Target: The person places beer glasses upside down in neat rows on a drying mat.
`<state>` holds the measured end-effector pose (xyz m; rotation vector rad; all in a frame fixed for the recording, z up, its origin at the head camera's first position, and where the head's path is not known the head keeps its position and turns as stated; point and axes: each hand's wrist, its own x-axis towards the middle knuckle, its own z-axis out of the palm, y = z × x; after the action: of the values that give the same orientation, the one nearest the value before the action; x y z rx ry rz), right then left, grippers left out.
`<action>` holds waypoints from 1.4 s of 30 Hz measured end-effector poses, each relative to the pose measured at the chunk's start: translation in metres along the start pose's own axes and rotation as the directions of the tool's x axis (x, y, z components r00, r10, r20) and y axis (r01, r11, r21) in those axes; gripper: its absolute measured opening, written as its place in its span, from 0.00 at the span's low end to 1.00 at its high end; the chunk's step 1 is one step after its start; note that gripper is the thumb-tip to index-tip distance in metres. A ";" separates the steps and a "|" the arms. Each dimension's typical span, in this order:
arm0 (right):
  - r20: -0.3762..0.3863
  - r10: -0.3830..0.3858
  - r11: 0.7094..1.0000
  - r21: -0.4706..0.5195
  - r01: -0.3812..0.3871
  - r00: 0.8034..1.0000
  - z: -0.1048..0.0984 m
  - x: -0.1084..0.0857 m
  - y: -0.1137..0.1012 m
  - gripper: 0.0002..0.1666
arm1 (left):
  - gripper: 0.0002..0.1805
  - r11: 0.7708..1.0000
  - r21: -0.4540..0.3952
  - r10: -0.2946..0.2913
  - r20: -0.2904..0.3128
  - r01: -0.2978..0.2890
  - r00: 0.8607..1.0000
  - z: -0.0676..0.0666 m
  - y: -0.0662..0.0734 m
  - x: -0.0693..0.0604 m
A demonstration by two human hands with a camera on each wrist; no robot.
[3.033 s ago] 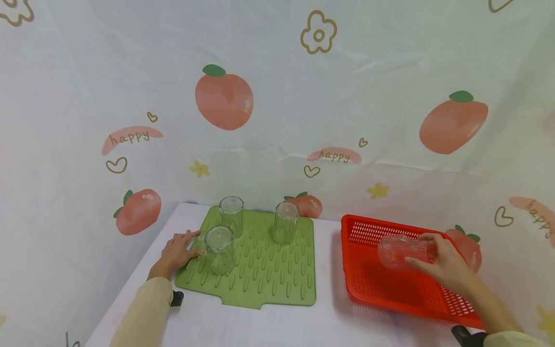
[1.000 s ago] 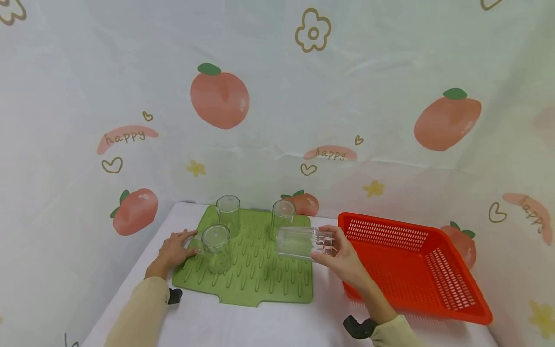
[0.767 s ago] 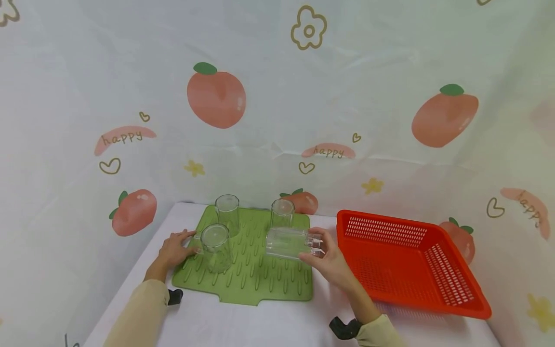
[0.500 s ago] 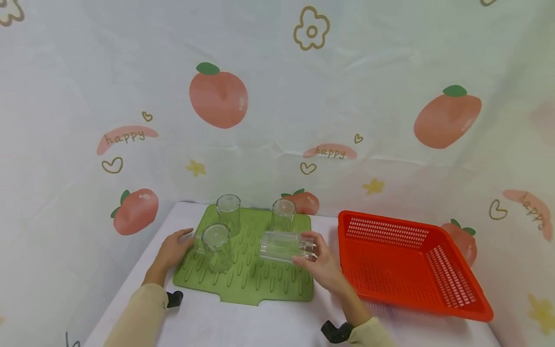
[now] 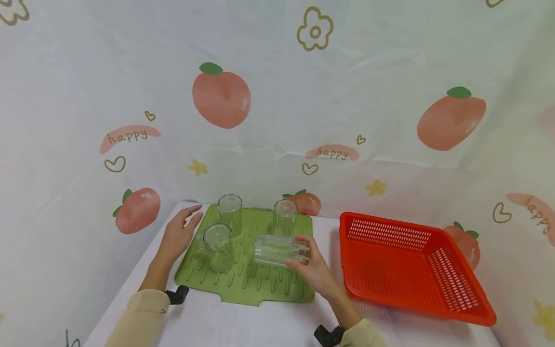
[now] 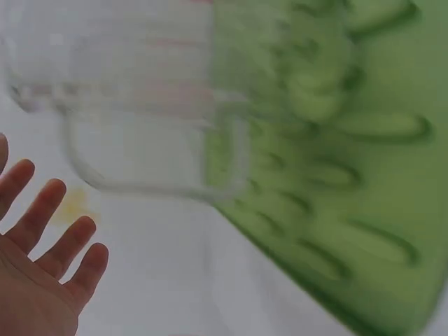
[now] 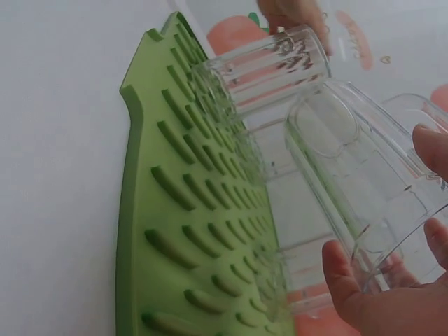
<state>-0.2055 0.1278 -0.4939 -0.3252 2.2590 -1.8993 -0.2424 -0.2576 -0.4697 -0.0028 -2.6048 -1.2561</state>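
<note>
My right hand (image 5: 313,272) grips a clear glass mug (image 5: 274,250) near one end. The mug lies sideways in the air over the green ridged mat (image 5: 240,296), its far end pointing left. In the right wrist view, fingers (image 7: 343,280) and thumb curve round that mug (image 7: 336,154). My left hand (image 5: 177,238) hovers off the mat's left edge, fingers spread, holding nothing. Close to it stands a front-left glass mug (image 5: 219,253), its handle turned left; the left wrist view shows that handle (image 6: 154,190) apart from the fingers (image 6: 66,245).
Two more clear glasses stand towards the back of the mat, one on the left (image 5: 231,217) and one on the right (image 5: 284,219). A red perforated plastic basket (image 5: 416,313) sits to the right on the white table (image 5: 243,327). A fruit-printed curtain (image 5: 269,96) hangs behind.
My right hand has lifted the glass mug from the red basket and carried it left over the mat. My left hand has come off the front-left mug's handle and risen away.
</note>
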 end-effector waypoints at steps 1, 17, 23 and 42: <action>-0.001 0.002 1.000 -0.004 -0.002 1.000 0.001 0.000 0.000 0.38 | 0.32 1.000 -0.008 0.017 0.000 -0.017 1.000 0.000 0.008 0.000; -0.032 0.016 1.000 0.015 -0.016 0.999 0.009 -0.001 0.002 0.36 | 0.38 0.970 -0.123 0.234 0.272 -0.207 0.933 0.041 0.103 -0.023; -0.023 0.008 0.999 0.033 -0.008 1.000 0.009 -0.001 0.003 0.35 | 0.45 0.980 -0.176 0.157 0.387 -0.094 0.908 0.071 0.111 -0.040; -0.038 -0.012 0.999 0.041 0.014 0.999 0.007 -0.002 0.006 0.35 | 0.47 0.948 -0.313 0.192 0.409 -0.061 0.892 0.099 0.091 -0.048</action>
<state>-0.2018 0.1232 -0.5014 -0.3012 2.2427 -1.9721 -0.2082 -0.1188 -0.4693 -0.5653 -2.6737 -1.7473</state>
